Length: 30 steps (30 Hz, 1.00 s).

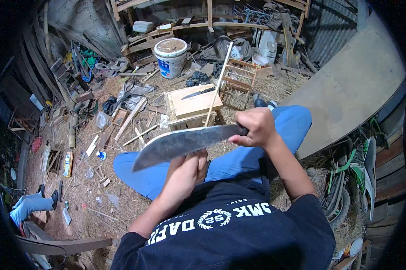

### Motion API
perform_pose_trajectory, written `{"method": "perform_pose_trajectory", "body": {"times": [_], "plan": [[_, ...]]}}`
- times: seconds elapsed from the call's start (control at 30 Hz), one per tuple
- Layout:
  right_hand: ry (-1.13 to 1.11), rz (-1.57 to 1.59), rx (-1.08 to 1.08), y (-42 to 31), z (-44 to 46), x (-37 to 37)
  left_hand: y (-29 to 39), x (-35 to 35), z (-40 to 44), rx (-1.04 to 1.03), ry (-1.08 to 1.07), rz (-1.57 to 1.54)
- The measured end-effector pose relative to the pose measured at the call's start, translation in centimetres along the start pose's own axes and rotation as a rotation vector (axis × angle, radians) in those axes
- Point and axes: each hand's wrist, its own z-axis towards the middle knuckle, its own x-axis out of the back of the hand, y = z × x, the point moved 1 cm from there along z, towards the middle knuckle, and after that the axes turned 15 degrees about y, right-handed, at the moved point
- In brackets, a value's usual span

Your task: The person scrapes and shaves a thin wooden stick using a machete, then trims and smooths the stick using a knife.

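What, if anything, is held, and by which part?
The right hand holds the large knife by its handle; whether the left hand holds anything is unclear.

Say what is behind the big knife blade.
Below the blade, part of the left hand and the blue trousers show. The blade covers some of the fingers, so whether they hold anything cannot be told.

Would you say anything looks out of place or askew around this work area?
The floor looks untidy, with wood scraps and a clear plastic bag strewn about. A pale stick slants past the edge of the wooden board, and a knife lies loose on that board.
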Motion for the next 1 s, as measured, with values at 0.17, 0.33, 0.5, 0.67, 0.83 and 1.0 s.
{"method": "perform_pose_trajectory", "body": {"times": [0.17,0.33,0.5,0.67,0.83,1.0], "plan": [[0.071,-0.158,-0.217,3.2,-1.7,-0.6,1.6,-0.1,-0.6,0.11,0.071,-0.073],[0.111,-0.215,-0.65,6.9,-2.7,1.9,-0.5,1.8,-0.3,0.063,0.027,-0.007],[-0.011,0.046,-0.346,-1.4,-2.5,-0.6,-0.7,0.3,0.7,-0.113,0.036,0.156],[-0.014,-0.034,-0.071,-1.4,-1.6,-0.2,0.0,0.2,-0.9,-0.075,0.064,0.278],[0.124,-0.073,-0.783,7.4,-3.5,2.3,0.4,2.2,-1.5,0.137,0.002,-0.042],[0.006,0.206,-0.891,5.1,-4.9,0.6,-2.0,3.2,0.1,0.118,0.035,-0.001]]}}
